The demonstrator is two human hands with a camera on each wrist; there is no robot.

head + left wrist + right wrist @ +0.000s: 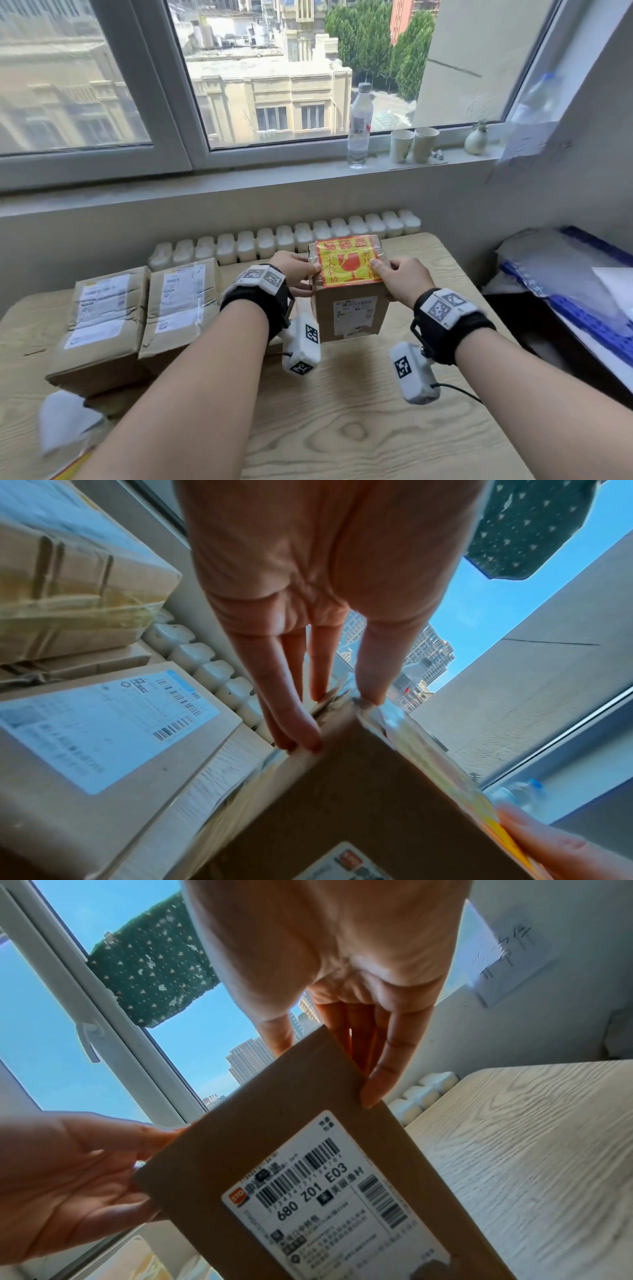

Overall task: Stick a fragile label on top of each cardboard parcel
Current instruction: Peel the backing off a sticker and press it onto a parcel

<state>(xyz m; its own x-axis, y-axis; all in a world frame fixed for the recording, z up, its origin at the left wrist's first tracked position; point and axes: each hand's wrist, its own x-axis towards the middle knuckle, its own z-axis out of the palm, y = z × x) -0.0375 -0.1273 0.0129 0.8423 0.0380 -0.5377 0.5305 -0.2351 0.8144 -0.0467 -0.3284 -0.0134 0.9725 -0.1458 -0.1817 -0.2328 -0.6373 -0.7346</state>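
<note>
A small brown cardboard parcel (349,308) with a white shipping slip on its near face is held between both hands over the wooden table (342,428). A red and yellow fragile label (346,262) lies across its top. My left hand (310,279) grips the parcel's upper left edge, with the thumb on the label and straight fingers (291,723) down the side. My right hand (394,274) grips the upper right edge the same way, its thumb on the label's right part. Two larger parcels (102,325) (181,301) lie side by side at the left, with no fragile label showing on them.
A white backing sheet (65,418) lies at the table's front left corner. A white radiator (291,236) runs behind the table. On the sill stand a water bottle (359,126), two paper cups (414,144) and a small vase (476,138). A blue crate (582,291) sits at right.
</note>
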